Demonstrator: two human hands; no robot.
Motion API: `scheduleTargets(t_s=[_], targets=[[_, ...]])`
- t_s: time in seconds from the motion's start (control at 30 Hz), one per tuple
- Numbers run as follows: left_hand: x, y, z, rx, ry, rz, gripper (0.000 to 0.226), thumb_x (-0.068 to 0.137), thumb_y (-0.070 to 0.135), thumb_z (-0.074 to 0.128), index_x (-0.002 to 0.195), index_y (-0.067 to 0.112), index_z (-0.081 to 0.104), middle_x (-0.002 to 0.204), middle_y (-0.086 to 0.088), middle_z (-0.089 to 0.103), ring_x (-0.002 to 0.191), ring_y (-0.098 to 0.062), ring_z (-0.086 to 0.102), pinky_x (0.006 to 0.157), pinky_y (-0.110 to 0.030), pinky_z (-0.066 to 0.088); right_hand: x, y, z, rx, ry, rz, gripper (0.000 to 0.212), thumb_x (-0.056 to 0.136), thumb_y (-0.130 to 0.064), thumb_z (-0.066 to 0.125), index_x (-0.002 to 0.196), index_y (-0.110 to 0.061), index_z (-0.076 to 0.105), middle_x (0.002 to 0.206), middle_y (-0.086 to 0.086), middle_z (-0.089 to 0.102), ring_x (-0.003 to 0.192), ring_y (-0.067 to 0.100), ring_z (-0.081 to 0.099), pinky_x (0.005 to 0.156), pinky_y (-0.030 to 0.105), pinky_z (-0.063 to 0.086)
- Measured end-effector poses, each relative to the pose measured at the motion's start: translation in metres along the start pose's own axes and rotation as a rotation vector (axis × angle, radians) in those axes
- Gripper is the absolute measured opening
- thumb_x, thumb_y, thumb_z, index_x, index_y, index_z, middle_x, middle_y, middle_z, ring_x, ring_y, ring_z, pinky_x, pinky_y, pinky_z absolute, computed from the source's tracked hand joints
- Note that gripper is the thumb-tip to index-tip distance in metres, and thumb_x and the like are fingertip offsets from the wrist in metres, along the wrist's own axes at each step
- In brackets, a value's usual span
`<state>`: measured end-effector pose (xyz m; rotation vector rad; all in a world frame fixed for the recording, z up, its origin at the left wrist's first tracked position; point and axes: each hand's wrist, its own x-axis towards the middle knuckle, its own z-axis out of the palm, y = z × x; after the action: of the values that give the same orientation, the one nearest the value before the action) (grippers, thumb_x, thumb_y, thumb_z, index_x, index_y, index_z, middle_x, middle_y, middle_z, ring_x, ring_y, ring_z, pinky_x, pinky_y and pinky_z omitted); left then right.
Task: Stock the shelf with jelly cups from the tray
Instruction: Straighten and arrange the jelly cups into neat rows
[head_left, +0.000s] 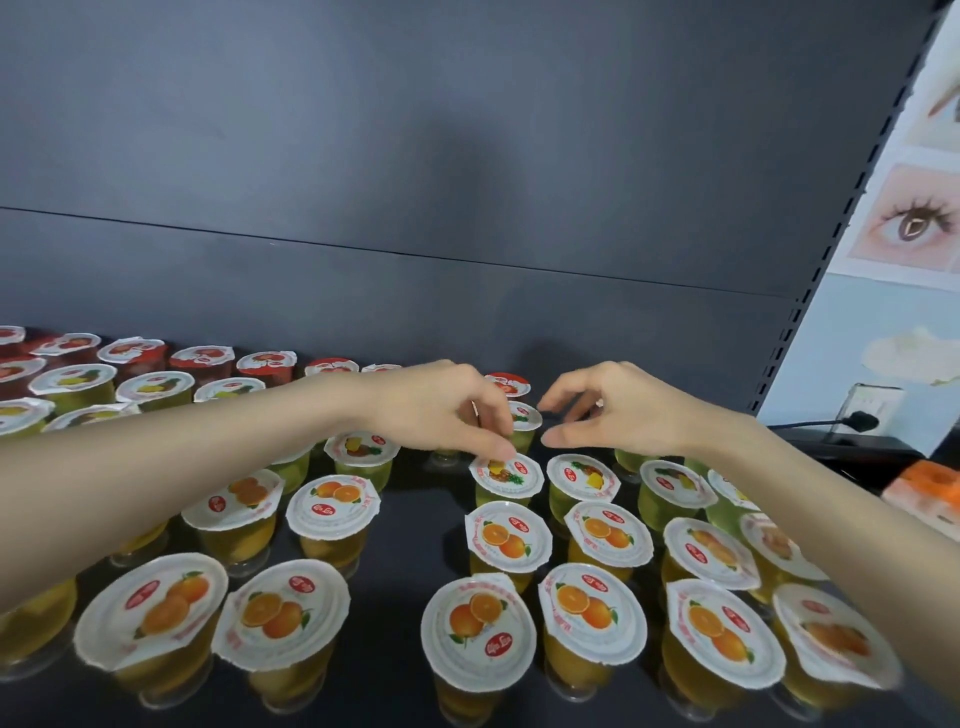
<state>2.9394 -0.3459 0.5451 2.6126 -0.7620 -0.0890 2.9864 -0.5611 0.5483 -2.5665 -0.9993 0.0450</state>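
The dark shelf (410, 525) stood crowded with jelly cups (332, 506). The left hand (441, 410) pinched a pineapple cup (527, 417). The right hand (615, 410) hung loosely curled, empty, just right of that cup, with orange cups (509, 535) in front of it.

the flat shelf surface (415, 519) was dark charcoal grey, and the smooth back panel (467, 156) behind it a matching slate grey. along the front edge stood clear plastic cups of orange jelly (511, 538), their white foil lids printed with orange fruit, green leaves and a red oval logo. the middle rows held clear plastic cups of pale yellow-green jelly (582, 478), with yellow pineapple on white lids. against the back edge, clear plastic cups of red jelly (200, 358) had red-and-white lids. past the right edge, a pale blue wall (841, 332) carried a pink poster (914, 223) showing a brown eye.
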Motion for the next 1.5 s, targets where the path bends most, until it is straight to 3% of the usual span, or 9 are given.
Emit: scheduleTargets(t_s=[0.2,0.37,0.6,0.73,0.87,0.97,1.13,1.33,1.5], targets=[[0.008,0.011,0.008,-0.043,-0.158,-0.022,0.039,0.087,0.041,0.060,0.118,0.017,0.060,0.108,0.005,0.066,0.084,0.004,0.062,0.077,-0.019,0.054,-0.017,0.000,-0.002,0.066,-0.121,0.053,0.033,0.079,-0.040,0.073,0.108,-0.027,0.065,0.103,-0.010,0.067,0.086,0.004,0.066,0.080,0.024,0.056],[0.009,0.017,0.009,-0.021,-0.215,-0.036,0.041,0.086,0.042,0.061,0.117,0.015,0.060,0.107,0.001,0.067,0.094,-0.016,0.065,0.079,-0.040,0.057,-0.017,-0.006,0.002,0.093,-0.212,0.031,0.031,0.082,-0.034,0.071,0.109,-0.022,0.065,0.098,-0.008,0.070,0.079,0.001,0.066,0.073,0.021,0.056],[0.007,0.015,0.009,0.011,-0.149,-0.093,0.036,0.088,0.039,0.061,0.113,0.014,0.062,0.107,0.000,0.067,0.094,-0.015,0.064,0.080,-0.033,0.057,-0.010,-0.007,0.008,0.075,-0.167,0.024,0.022,0.080,-0.030,0.073,0.099,-0.020,0.069,0.089,-0.008,0.070,0.076,0.003,0.066,0.068,0.024,0.058],[0.000,0.008,0.005,0.099,-0.075,-0.092,0.039,0.086,0.042,0.062,0.116,0.017,0.062,0.111,0.003,0.064,0.097,-0.012,0.061,0.083,-0.030,0.055,-0.006,-0.011,0.016,0.087,-0.086,0.018,0.023,0.080,-0.037,0.073,0.098,-0.024,0.068,0.090,-0.011,0.068,0.076,0.003,0.065,0.066,0.018,0.056],[-0.009,0.002,0.003,0.173,-0.027,-0.087,0.036,0.087,0.042,0.060,0.117,0.021,0.061,0.112,0.007,0.059,0.096,-0.007,0.054,0.073,-0.014,0.045,-0.002,-0.015,0.021,0.058,-0.077,0.007,0.029,0.078,-0.045,0.071,0.100,-0.027,0.066,0.099,-0.011,0.065,0.084,0.006,0.063,0.069,0.020,0.056],[-0.015,-0.003,0.003,0.170,-0.004,-0.094,0.038,0.085,0.044,0.063,0.116,0.023,0.062,0.114,0.009,0.059,0.091,-0.003,0.053,0.070,-0.009,0.042,-0.003,-0.016,0.020,0.013,-0.113,0.023,0.037,0.075,-0.043,0.075,0.108,-0.029,0.063,0.103,-0.013,0.062,0.086,0.004,0.061,0.071,0.020,0.054],[-0.019,-0.010,0.002,0.206,-0.010,-0.122,0.040,0.080,0.044,0.069,0.114,0.027,0.060,0.113,0.007,0.061,0.093,-0.008,0.057,0.072,-0.015,0.049,-0.001,-0.019,0.022,-0.003,-0.092,0.012,0.037,0.075,-0.035,0.078,0.108,-0.029,0.063,0.106,-0.013,0.058,0.088,0.004,0.059,0.071,0.017,0.052],[-0.024,-0.013,0.003,0.252,0.017,-0.132,0.042,0.076,0.053,0.068,0.108,0.027,0.062,0.107,0.008,0.061,0.092,-0.011,0.058,0.075,-0.026,0.055,0.001,-0.025,0.028,-0.039,-0.037,-0.041,0.035,0.078,-0.041,0.074,0.108,-0.026,0.064,0.106,-0.016,0.053,0.082,-0.001,0.053,0.066,0.011,0.046],[-0.026,-0.014,0.003,0.260,0.010,-0.124,0.039,0.078,0.046,0.070,0.110,0.026,0.062,0.108,0.007,0.062,0.094,-0.011,0.059,0.078,-0.028,0.055,-0.001,-0.025,0.028,-0.070,-0.051,-0.024,0.040,0.075,-0.034,0.078,0.112,-0.027,0.062,0.111,-0.015,0.044,0.091,0.006,0.053,0.074,0.018,0.051]])
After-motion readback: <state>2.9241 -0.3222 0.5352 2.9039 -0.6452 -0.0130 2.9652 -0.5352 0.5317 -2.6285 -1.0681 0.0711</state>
